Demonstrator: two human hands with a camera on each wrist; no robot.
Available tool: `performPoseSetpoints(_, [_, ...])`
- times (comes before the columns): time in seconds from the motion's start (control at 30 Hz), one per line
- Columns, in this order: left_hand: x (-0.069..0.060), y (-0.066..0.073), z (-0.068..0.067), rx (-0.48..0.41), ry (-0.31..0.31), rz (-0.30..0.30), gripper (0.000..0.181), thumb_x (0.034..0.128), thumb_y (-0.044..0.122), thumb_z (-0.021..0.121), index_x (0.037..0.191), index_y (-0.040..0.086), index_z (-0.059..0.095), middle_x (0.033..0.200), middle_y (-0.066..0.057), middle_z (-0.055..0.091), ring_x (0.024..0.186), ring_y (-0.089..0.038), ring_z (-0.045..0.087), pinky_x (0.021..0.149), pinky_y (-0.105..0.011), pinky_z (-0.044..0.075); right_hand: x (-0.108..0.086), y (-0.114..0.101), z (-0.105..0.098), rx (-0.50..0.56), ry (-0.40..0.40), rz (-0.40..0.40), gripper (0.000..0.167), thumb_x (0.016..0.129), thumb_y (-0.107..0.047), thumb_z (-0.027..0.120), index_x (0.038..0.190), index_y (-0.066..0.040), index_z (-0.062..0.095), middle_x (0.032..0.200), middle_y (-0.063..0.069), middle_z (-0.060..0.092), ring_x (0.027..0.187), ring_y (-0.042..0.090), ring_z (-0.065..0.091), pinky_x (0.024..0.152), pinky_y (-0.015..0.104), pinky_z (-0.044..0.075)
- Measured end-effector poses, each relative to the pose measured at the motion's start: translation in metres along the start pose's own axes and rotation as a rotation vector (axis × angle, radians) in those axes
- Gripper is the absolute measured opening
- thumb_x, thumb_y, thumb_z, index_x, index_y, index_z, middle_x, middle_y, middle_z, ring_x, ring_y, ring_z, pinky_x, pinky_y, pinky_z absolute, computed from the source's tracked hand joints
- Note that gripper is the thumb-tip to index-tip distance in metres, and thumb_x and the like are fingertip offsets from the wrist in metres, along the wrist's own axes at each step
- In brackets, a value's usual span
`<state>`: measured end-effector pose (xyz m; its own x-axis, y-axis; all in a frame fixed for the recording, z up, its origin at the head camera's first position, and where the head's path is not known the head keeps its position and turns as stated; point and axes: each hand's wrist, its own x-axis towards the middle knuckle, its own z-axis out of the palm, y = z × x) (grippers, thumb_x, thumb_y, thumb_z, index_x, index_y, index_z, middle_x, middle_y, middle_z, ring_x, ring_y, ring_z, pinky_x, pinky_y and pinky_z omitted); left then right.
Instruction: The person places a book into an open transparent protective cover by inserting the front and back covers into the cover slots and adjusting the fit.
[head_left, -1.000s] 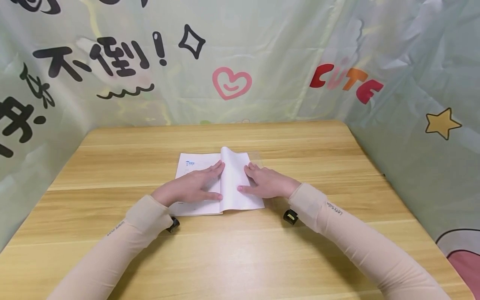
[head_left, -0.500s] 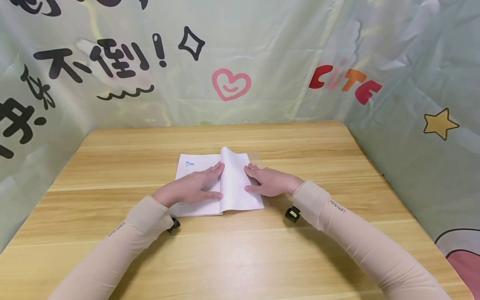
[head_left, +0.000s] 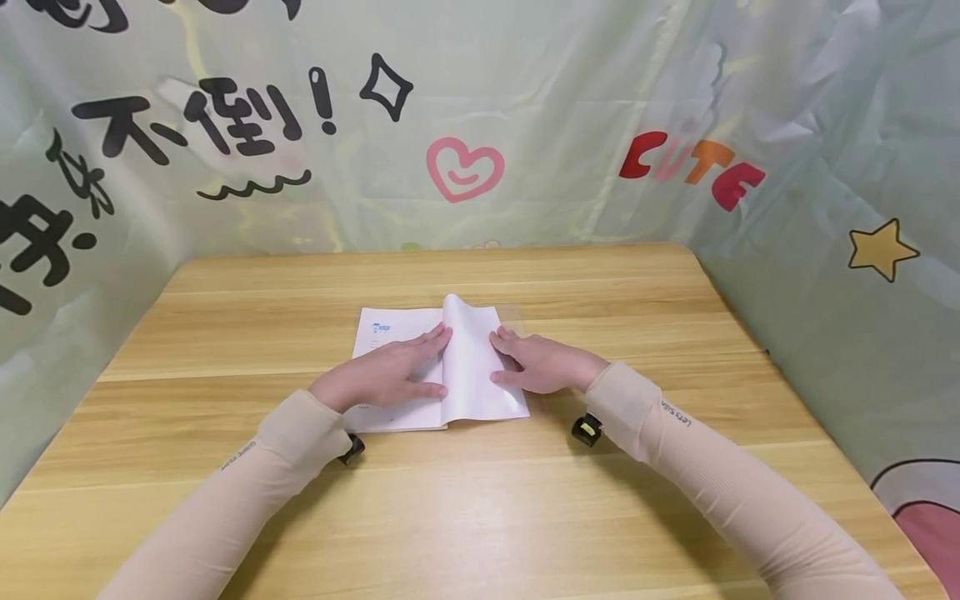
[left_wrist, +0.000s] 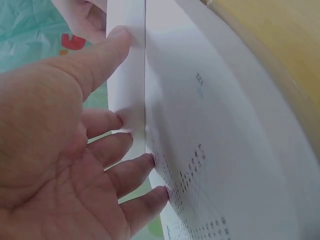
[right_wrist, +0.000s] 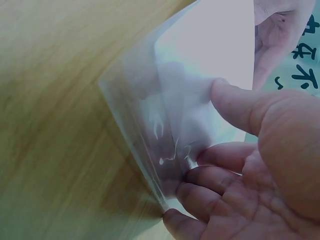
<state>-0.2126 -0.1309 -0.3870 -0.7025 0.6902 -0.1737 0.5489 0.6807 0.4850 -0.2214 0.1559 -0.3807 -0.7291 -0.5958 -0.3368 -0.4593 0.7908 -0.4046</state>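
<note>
An open booklet [head_left: 402, 318] with a printed left page lies on the table in the head view. Its right side is a blank white page [head_left: 471, 371], bulging upward near the fold. My left hand [head_left: 382, 372] rests across the printed page, its fingertips and thumb tip at the fold. Beyond the blank page's right edge sticks out a clear plastic sheet [right_wrist: 117, 85]. My right hand [head_left: 551, 364] touches that right edge, fingers and thumb spread. Small print [left_wrist: 200, 160] shows on the page in the left wrist view.
The wooden table [head_left: 480, 508] reaches back to a pale curtain [head_left: 555, 125] with printed letters and shapes, which also runs along both sides. A small black device [head_left: 587, 429] sits at the right wrist and another black device [head_left: 351, 450] at the left.
My right thumb has drawn back to the right across the blank page, and the right hand has shifted slightly right. The left hand and booklet look almost unchanged.
</note>
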Motion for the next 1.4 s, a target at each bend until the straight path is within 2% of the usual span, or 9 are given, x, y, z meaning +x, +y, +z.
performPoseSetpoints(0.47, [0.003,0.007,-0.003,0.037,-0.045,-0.039,0.095,0.1059,0.046,0.067,0.172,0.006,0.012,0.182,-0.013,0.006,0.167,-0.039,0.016,0.135,-0.056,0.022,0.0,0.002,-0.002,0.013,0.023,0.001,0.082,0.11,-0.041,0.06,0.168,0.002,0.022,0.175,0.027,0.018,0.165,0.039,0.02,0.135,0.052,0.022])
performPoseSetpoints(0.7, [0.005,0.009,-0.003,0.049,-0.05,-0.036,0.092,0.1069,0.043,0.066,0.172,0.004,0.013,0.181,-0.015,0.006,0.167,-0.041,0.015,0.135,-0.055,0.021,0.0,0.001,0.0,-0.001,0.039,0.002,0.082,0.11,-0.041,0.06,0.168,0.004,0.022,0.174,0.03,0.019,0.164,0.043,0.024,0.134,0.053,0.025])
performPoseSetpoints(1.13, [0.01,0.009,0.001,0.023,-0.072,-0.05,0.091,0.107,0.045,0.065,0.173,0.01,0.013,0.182,-0.012,0.003,0.168,-0.042,0.007,0.135,-0.059,0.018,0.0,-0.003,0.003,-0.002,0.05,0.013,0.082,0.11,-0.04,0.062,0.168,0.004,0.024,0.175,0.027,0.019,0.165,0.04,0.022,0.135,0.052,0.023])
performPoseSetpoints(1.4, [0.017,0.014,0.002,0.051,-0.091,-0.073,0.09,0.1072,0.045,0.065,0.173,0.009,0.014,0.181,-0.014,0.003,0.168,-0.043,0.006,0.134,-0.064,0.017,0.002,-0.004,0.003,0.013,0.05,0.032,0.083,0.109,-0.04,0.063,0.168,0.003,0.024,0.176,0.026,0.016,0.166,0.039,0.019,0.136,0.052,0.02])
